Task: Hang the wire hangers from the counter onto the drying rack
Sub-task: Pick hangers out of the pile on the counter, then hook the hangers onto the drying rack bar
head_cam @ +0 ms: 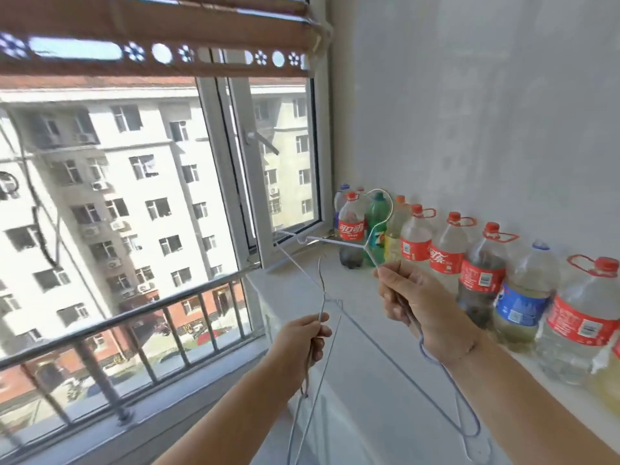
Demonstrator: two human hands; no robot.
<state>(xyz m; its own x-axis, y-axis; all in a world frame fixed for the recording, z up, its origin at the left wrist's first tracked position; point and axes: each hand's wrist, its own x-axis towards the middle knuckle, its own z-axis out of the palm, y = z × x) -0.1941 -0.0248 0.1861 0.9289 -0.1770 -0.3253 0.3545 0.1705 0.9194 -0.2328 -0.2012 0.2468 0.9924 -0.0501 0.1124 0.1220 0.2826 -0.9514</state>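
Observation:
My right hand (407,298) grips a white wire hanger (335,242) by its side. Its hook curls up in front of the bottles, and one arm reaches left toward the window frame. A blue wire hanger (466,397) also runs down from this hand past my wrist. My left hand (303,338) pinches another thin grey wire hanger (320,303) near its neck, hook pointing up, body hanging down below my hand. Both hands are raised over the white counter (362,380). No drying rack is visible in the head view.
A row of several plastic bottles (483,276) lines the counter against the right wall. The window (235,162) stands ajar on the left, with a metal railing (134,330) outside and a brown blind (151,35) rolled up above.

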